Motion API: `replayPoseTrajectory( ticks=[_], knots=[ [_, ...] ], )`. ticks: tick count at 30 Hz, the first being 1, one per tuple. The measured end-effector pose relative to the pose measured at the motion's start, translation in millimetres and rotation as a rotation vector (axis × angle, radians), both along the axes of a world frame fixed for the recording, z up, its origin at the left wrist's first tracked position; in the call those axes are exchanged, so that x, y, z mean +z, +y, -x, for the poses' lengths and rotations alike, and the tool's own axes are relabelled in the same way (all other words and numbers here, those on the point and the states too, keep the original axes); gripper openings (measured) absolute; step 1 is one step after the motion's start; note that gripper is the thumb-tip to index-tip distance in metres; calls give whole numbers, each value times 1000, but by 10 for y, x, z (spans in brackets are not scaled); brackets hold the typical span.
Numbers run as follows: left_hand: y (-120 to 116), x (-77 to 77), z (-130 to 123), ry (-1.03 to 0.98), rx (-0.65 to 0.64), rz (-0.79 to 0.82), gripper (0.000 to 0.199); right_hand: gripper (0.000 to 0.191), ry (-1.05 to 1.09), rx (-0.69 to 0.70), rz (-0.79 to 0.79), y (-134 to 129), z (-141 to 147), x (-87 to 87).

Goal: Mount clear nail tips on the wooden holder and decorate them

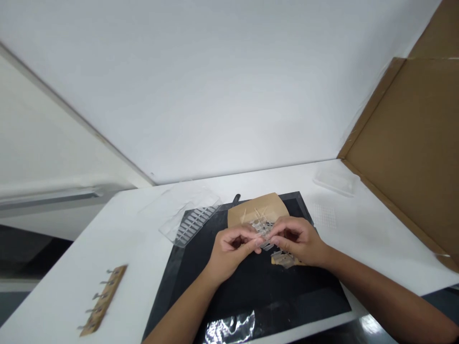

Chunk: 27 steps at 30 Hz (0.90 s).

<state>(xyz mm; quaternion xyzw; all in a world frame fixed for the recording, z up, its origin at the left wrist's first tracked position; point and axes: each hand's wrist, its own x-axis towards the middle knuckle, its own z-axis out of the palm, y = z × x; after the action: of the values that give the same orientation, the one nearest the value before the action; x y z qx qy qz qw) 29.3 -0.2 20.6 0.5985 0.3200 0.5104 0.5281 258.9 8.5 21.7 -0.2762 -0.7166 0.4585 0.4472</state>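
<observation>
Over a black mat (201,277), my left hand (233,246) and my right hand (299,239) meet fingertip to fingertip. Both are closed in a pinch, and whatever sits between the fingers is too small to make out. Just behind and under the fingertips lies a heap of small clear and greyish pieces (263,227), partly hidden by my hands. The heap rests on a sheet of brown paper (247,210), along with several thin pale sticks (260,211). Below my right hand is another clump of clear, crinkled pieces (287,259).
A clear compartment tray (195,224) overlaps the mat's left corner, near a black handle (236,199). At left lies a wooden strip with metal hooks (103,301). A clear box (335,181) and a small clear grid (323,215) sit at right, beside a cardboard panel (412,157).
</observation>
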Motion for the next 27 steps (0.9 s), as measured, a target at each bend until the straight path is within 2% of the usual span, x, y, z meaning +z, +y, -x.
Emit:
replayPoseTrajectory(
  ticks=[5, 10, 19, 27],
  knots=[
    [-4, -23, -1, -8, -4, 8, 5, 20, 0, 8, 131, -49, 20, -49],
    [-11, -50, 0, 95, 43, -15, 10, 24, 30, 14, 227, -63, 36, -83],
    [-14, -31, 27, 100, 54, 44, 24, 28, 109, 102, 367, -36, 34, 4],
    [-33, -7, 22, 112, 83, 11, 19, 32, 188, 182, 519, -31, 17, -51]
  ],
)
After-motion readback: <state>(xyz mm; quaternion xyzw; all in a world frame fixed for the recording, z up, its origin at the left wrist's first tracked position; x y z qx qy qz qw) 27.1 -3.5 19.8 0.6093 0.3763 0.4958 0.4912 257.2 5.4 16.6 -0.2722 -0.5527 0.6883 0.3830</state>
